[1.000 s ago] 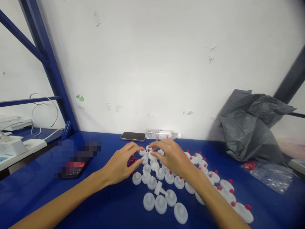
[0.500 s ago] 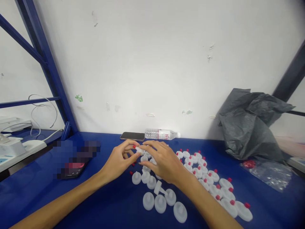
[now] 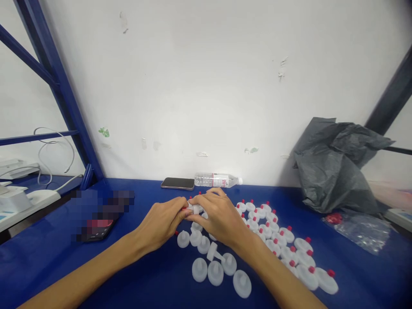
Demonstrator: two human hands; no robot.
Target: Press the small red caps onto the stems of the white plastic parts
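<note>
Between my hands, over the middle of the blue table, is a white plastic nozzle cap lying on its side. My right hand grips its wide end with thumb and fingers. My left hand pinches a small red tip cap at the nozzle end, mostly hidden by the fingers. Below my hands stand several white nozzle caps without red tips, one of them tipped over. To the right are rows of nozzle caps with red tips; a few more are partly hidden behind my hands.
At the wall lie a phone and a clear water bottle. A grey plastic bag and a clear bag with red pieces are on the right. A dark, partly blurred object lies left. Blue frame posts stand left.
My left fingers have closed in from a looser pinch onto the red tip cap at the nozzle's end. My right hand stays around the nozzle cap. The view has shifted slightly.
</note>
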